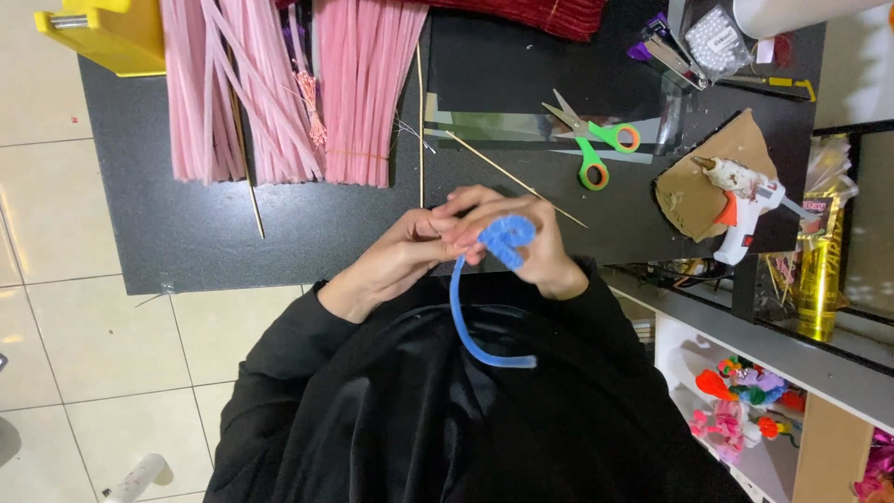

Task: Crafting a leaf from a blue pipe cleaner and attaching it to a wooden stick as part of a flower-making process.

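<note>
A blue pipe cleaner (463, 317) hangs over the black lap, its top coiled around the right hand's (531, 247) curled fingers. The left hand (396, 261) pinches closed beside it. Beyond, scissors (591, 140) lie on the worktop (307, 224).

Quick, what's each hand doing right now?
Left hand: closed, pinching the blue pipe cleaner.
Right hand: closed, pipe cleaner coiled around its fingers.

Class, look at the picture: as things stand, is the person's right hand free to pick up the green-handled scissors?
Probably not right away: the right hand is wrapped in a blue pipe cleaner. The scissors lie uncovered on the table just beyond it.
</note>
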